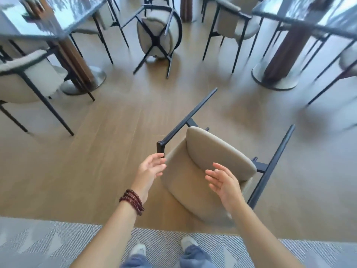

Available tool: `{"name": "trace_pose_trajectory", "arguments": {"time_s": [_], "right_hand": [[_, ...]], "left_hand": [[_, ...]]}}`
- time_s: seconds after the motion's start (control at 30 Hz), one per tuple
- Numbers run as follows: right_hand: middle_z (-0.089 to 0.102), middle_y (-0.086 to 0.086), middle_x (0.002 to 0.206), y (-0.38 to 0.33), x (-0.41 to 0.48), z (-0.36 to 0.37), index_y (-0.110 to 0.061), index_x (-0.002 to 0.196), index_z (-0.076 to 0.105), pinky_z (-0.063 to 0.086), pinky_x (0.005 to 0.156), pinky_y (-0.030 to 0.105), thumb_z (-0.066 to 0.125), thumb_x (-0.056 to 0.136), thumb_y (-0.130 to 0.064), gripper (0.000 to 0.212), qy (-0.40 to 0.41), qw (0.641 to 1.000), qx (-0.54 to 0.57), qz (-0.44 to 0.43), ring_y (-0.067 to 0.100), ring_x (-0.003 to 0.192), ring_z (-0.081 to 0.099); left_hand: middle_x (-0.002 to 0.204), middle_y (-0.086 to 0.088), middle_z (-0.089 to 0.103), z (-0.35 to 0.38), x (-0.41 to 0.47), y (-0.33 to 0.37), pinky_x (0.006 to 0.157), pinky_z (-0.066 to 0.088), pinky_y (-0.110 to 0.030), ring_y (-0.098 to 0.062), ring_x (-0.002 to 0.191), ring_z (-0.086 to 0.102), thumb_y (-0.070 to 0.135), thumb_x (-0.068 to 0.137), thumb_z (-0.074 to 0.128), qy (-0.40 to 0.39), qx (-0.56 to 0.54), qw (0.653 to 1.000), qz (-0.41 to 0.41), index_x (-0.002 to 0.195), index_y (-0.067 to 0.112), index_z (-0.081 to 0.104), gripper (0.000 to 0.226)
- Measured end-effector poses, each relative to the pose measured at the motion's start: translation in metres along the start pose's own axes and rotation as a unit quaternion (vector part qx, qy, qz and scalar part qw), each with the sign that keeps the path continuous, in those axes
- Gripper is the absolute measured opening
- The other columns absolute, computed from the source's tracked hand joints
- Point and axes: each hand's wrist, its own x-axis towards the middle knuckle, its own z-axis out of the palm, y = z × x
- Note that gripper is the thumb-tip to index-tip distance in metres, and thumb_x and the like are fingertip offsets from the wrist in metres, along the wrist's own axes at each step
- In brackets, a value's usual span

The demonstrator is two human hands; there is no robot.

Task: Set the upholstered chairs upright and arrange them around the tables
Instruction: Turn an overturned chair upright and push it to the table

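Note:
A beige upholstered chair (195,171) with a black metal frame lies tipped over on the wood floor right in front of me, its legs pointing away. My left hand (149,169) is open, fingertips touching the frame's black corner. My right hand (222,182) hovers open over the chair's padded back, holding nothing. A second tipped chair (156,35) lies farther ahead, its black cross-braced underside facing me. A glossy table (38,18) stands at the far left and another table (309,14) at the far right.
Upright beige chairs stand at the left table (27,80) and near the right table (235,22). Both tables have brown pedestals on round metal bases (83,82) (274,78). A grey patterned carpet (58,246) lies under my feet.

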Motion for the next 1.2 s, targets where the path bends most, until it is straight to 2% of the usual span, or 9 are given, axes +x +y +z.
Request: {"name": "trace_pose_trajectory", "arguments": {"time_s": [0.17, 0.3, 0.57, 0.73, 0.93, 1.0, 1.1, 1.2], "right_hand": [[0.075, 0.007, 0.102, 0.024, -0.018, 0.018, -0.023, 0.115, 0.064, 0.051, 0.078, 0.033, 0.053, 0.094, -0.018, 0.024, 0.079, 0.995, 0.050, -0.037, 0.019, 0.091, 0.072], [0.075, 0.007, 0.102, 0.059, -0.041, 0.044, -0.023, 0.116, 0.064, 0.049, 0.077, 0.032, 0.053, 0.094, -0.018, 0.025, 0.147, 0.983, 0.103, -0.046, 0.017, 0.089, 0.072], [0.075, 0.007, 0.100, 0.126, -0.052, 0.063, -0.021, 0.111, 0.065, 0.049, 0.077, 0.033, 0.056, 0.092, -0.014, 0.022, 0.230, 0.962, 0.145, -0.038, 0.018, 0.086, 0.071], [0.075, 0.004, 0.097, 0.197, -0.005, 0.034, -0.017, 0.109, 0.064, 0.051, 0.077, 0.033, 0.058, 0.091, -0.013, 0.019, 0.267, 0.950, 0.158, -0.015, 0.018, 0.089, 0.069], [0.066, 0.008, 0.109, 0.308, 0.085, -0.031, -0.014, 0.108, 0.060, 0.051, 0.073, 0.032, 0.064, 0.090, -0.017, 0.018, 0.305, 0.936, 0.172, -0.003, 0.022, 0.100, 0.063], [0.063, 0.009, 0.114, 0.355, 0.122, -0.059, -0.010, 0.118, 0.055, 0.050, 0.072, 0.032, 0.066, 0.089, -0.018, 0.031, 0.325, 0.929, 0.177, 0.001, 0.023, 0.105, 0.061], [0.056, 0.013, 0.124, 0.419, 0.168, -0.100, -0.004, 0.129, 0.048, 0.049, 0.076, 0.032, 0.070, 0.087, -0.016, 0.049, 0.366, 0.911, 0.187, 0.020, 0.026, 0.111, 0.057], [0.054, 0.017, 0.129, 0.476, 0.202, -0.139, -0.003, 0.128, 0.046, 0.050, 0.072, 0.031, 0.073, 0.083, -0.012, 0.054, 0.416, 0.888, 0.196, 0.022, 0.026, 0.100, 0.058]], "left_hand": [[0.113, -0.004, 0.068, -0.019, 0.031, -0.004, 0.092, 0.049, -0.036, -0.020, 0.110, 0.062, 0.002, 0.088, 0.059, -0.081, 0.014, 0.997, -0.007, 0.110, 0.019, 0.064, 0.028], [0.114, -0.006, 0.066, -0.038, 0.045, -0.012, 0.094, 0.048, -0.037, -0.020, 0.109, 0.061, 0.003, 0.088, 0.060, -0.146, 0.043, 0.988, -0.007, 0.111, 0.018, 0.063, 0.027], [0.110, -0.008, 0.065, -0.066, 0.063, -0.069, 0.091, 0.046, -0.039, -0.022, 0.104, 0.059, 0.003, 0.089, 0.059, -0.166, 0.040, 0.983, -0.068, 0.105, 0.015, 0.064, 0.021], [0.107, -0.006, 0.065, -0.056, 0.099, -0.154, 0.087, 0.046, -0.035, -0.020, 0.099, 0.061, 0.007, 0.089, 0.059, -0.166, 0.025, 0.980, -0.110, 0.103, 0.017, 0.064, 0.018], [0.109, -0.007, 0.060, -0.034, 0.170, -0.290, 0.083, 0.044, -0.033, -0.020, 0.098, 0.057, 0.009, 0.088, 0.061, -0.126, -0.024, 0.981, -0.148, 0.106, 0.014, 0.058, 0.018], [0.112, -0.007, 0.059, -0.030, 0.200, -0.347, 0.085, 0.044, -0.035, -0.022, 0.102, 0.057, 0.010, 0.088, 0.062, -0.111, -0.024, 0.982, -0.153, 0.109, 0.013, 0.055, 0.023], [0.119, -0.011, 0.058, -0.025, 0.245, -0.422, 0.091, 0.044, -0.039, -0.028, 0.117, 0.054, 0.010, 0.087, 0.065, -0.083, -0.022, 0.982, -0.166, 0.120, 0.010, 0.049, 0.037], [0.133, -0.013, 0.051, -0.022, 0.292, -0.482, 0.101, 0.041, -0.042, -0.027, 0.124, 0.048, 0.011, 0.085, 0.068, -0.055, -0.020, 0.984, -0.170, 0.135, 0.010, 0.037, 0.059]]}}
